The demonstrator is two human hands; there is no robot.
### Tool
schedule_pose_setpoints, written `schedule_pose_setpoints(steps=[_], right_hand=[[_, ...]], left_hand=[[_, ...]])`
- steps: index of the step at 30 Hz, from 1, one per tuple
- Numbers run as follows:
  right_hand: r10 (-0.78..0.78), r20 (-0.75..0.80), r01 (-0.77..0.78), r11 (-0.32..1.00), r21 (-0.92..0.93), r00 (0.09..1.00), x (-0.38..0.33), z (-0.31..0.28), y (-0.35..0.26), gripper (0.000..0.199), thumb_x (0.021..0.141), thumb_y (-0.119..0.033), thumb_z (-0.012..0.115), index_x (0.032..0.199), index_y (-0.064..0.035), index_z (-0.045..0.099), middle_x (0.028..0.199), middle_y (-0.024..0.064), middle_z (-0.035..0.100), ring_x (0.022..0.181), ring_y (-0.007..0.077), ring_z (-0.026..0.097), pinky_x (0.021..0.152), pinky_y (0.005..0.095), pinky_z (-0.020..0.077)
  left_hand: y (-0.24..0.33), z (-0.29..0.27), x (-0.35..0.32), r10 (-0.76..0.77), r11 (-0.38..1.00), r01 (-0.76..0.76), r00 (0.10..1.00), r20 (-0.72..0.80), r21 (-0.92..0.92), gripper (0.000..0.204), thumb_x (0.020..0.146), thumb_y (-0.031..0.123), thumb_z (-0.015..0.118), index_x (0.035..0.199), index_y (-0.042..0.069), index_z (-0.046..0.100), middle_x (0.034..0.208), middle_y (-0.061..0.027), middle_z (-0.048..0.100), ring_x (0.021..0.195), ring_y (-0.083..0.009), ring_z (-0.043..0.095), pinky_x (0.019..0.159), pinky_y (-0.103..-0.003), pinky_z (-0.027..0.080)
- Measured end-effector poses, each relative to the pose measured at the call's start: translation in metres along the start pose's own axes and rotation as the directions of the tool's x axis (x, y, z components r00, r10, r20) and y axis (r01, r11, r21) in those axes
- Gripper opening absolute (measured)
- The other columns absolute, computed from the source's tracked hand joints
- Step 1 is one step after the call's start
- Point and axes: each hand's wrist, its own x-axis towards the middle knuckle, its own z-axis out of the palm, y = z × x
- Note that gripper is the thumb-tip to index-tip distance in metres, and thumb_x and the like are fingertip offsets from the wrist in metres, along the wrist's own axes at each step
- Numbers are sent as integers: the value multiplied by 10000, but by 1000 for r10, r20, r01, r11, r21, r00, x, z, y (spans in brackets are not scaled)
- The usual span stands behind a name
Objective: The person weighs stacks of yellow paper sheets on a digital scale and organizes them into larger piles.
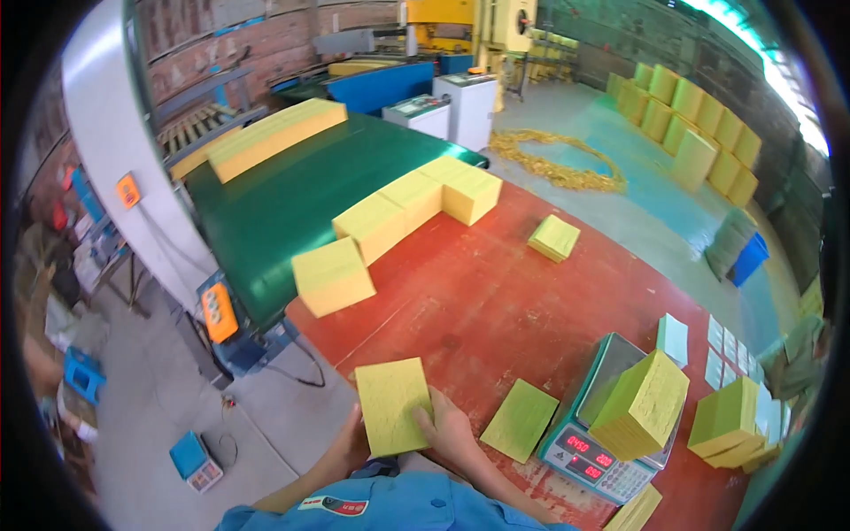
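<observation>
Gripping a yellow-green stack of sheets, my fingers are closed on its two side edges: right hand on the right edge with the thumb laid on the top face, left hand on the left edge, mostly hidden beneath the stack. I judge the two-sided clamp keeps the loose sheets squared. The stack sits at the near edge of the red surface, directly in front of my blue sleeve.

Reference landmark: the weighing scale.
- On the scale's platform, a thick yellow-green block of sheets rests tilted, one corner raised, leaving the lit display below it readable.
- Just left of the scale, a thin green stack lies flat on the red surface, between the scale and my right hand.
- Right of the scale, further stacks are piled close together.
- Beyond the scale, pale cards lie in rows.
- Well beyond the scale, a single small stack lies alone on the surface.
- Far left of the scale, a green conveyor belt carries a line of yellow blocks reaching toward the red surface.

Room: concrete floor, brick wall, blue machinery, and yellow pallet stacks along the far wall, with a ring of yellow trimmings on the floor.
</observation>
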Motion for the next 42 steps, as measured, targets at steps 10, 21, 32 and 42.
schedule_pose_setpoints(steps=[10,21,32,42], right_hand=[[60,-150,-64,998,-17,987,-32,15,8,583,933,-365,575,1388,-17,469,1277,272,587,1142,412,602,939,467,495],[105,-237,-32,955,295,966,-49,21,31,551,967,-362,575,1361,15,496,1244,259,593,1118,380,619,941,444,503],[191,-167,-22,719,695,967,-135,-113,-8,585,1009,-401,534,1421,5,449,1179,136,643,921,207,653,752,346,541],[315,-602,217,731,647,734,-195,-337,18,428,978,-231,581,1307,40,546,958,89,652,714,153,637,621,278,523]], left_hand=[[6,54,-47,50,932,-29,998,-48,361,717,987,378,512,1560,107,177,1483,-133,418,1347,-274,450,1101,-418,389],[0,1,-46,-188,982,188,980,-61,-17,615,968,380,555,1480,96,370,1421,-113,514,1280,-261,525,1074,-453,432],[66,138,-38,187,445,-581,804,564,681,498,950,183,611,1387,5,452,1365,-169,532,1184,-282,585,1000,-384,493],[25,447,53,-329,876,-33,689,646,482,648,924,463,634,1422,86,464,1397,-89,528,1252,-240,528,1013,-400,427]])
